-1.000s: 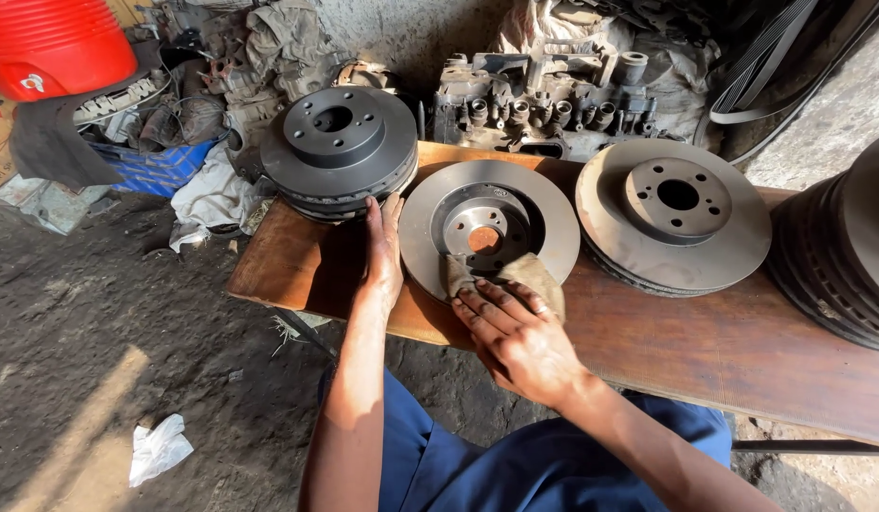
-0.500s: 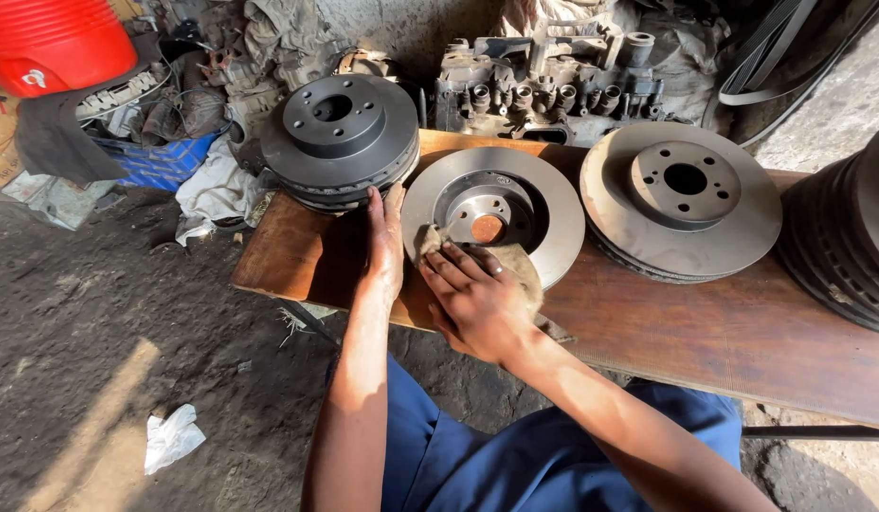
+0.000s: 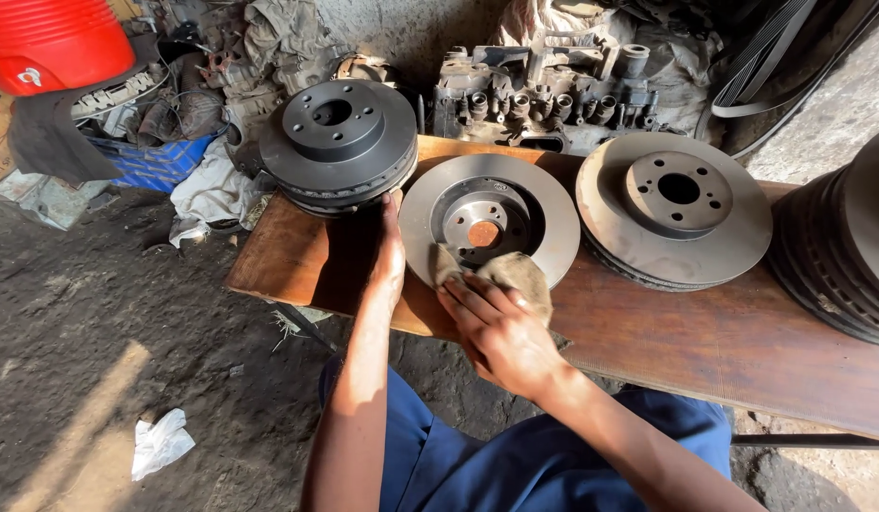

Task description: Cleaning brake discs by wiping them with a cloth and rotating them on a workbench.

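Observation:
A grey brake disc (image 3: 543, 204) lies flat on a wooden bench (image 3: 743, 332) in front of me. My left hand (image 3: 389, 256) rests edge-on against the disc's left rim, fingers straight. Pressed onto the disc's near edge by my right hand (image 3: 496, 327) is a dirty tan cloth (image 3: 520, 273). To the left sits a dark brake disc (image 3: 337, 142) on top of another. A pale, dusty brake disc (image 3: 676, 209) lies to the right.
A stack of dark discs (image 3: 842, 246) stands on edge at the far right. Behind the bench sit an engine block (image 3: 543, 95) and rags. A red container (image 3: 51, 38) is at top left. A white crumpled cloth (image 3: 160, 441) lies on the dirt floor.
My right hand with the cloth has slid along the near rim of the middle disc, first to the left, then back toward the centre. The left hand has stayed against the rim.

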